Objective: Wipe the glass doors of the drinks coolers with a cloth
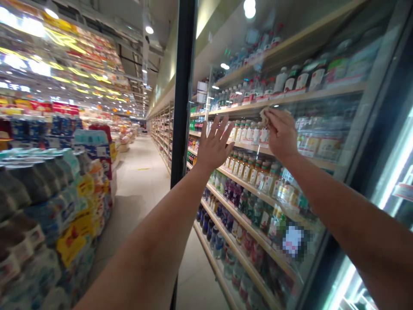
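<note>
- Cloth [265, 115]: a small, pale, crumpled piece at the fingertips of the right hand, held up at the glass pane, beside the rows of bottles visible in it.
- Right hand [284, 133]: grip clenched on the cloth, fingers bent and bunched, forearm entering from the lower right.
- Glass pane [230, 38]: tall, upright, set in a dark frame [184, 103]; small bright reflections dot its surface.
- Left hand [215, 145]: grip released, fingers spread and raised, back of the hand toward the viewer, palm toward the pane near the frame; firm contact cannot be told.
- Bottles [254, 172]: ranged in rows on pale-edged shelves; whether seen through the pane or mirrored in it is unclear.
- Right margin: a bright light strip [396, 172].
- Left of the frame: a pale floor [135, 172], wall shelving [163, 133] and stacked packs of drinks [45, 172].
</note>
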Action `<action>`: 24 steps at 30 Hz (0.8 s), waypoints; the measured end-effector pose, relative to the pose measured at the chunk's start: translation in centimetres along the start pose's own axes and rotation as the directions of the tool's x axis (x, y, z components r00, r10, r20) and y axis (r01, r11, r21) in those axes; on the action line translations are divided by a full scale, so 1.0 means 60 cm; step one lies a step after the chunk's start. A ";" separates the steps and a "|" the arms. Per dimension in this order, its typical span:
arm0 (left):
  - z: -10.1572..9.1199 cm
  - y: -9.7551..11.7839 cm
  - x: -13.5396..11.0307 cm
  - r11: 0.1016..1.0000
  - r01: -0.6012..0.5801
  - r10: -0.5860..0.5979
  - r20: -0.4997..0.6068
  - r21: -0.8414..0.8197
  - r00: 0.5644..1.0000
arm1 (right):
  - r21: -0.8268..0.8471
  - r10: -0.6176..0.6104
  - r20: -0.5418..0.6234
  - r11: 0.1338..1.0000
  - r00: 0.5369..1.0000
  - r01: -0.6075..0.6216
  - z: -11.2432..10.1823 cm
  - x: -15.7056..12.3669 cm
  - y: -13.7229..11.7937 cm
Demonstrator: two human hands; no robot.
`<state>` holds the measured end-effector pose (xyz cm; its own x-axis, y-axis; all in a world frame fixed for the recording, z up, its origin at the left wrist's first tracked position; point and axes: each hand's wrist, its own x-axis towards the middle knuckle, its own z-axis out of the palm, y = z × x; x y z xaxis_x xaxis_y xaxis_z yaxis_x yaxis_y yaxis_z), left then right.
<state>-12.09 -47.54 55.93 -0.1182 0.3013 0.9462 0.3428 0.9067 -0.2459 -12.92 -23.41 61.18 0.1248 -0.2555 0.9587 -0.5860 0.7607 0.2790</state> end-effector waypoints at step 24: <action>-0.007 0.006 0.002 1.000 0.002 -0.002 0.006 0.028 1.000 | 0.017 -0.134 0.065 0.991 0.989 0.133 -0.021 0.011 0.033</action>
<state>-11.60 -47.32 56.05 -0.1244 0.3009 0.9455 0.3163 0.9152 -0.2497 -12.98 -21.32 62.42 0.1504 -0.3933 0.9070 -0.5773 0.7098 0.4035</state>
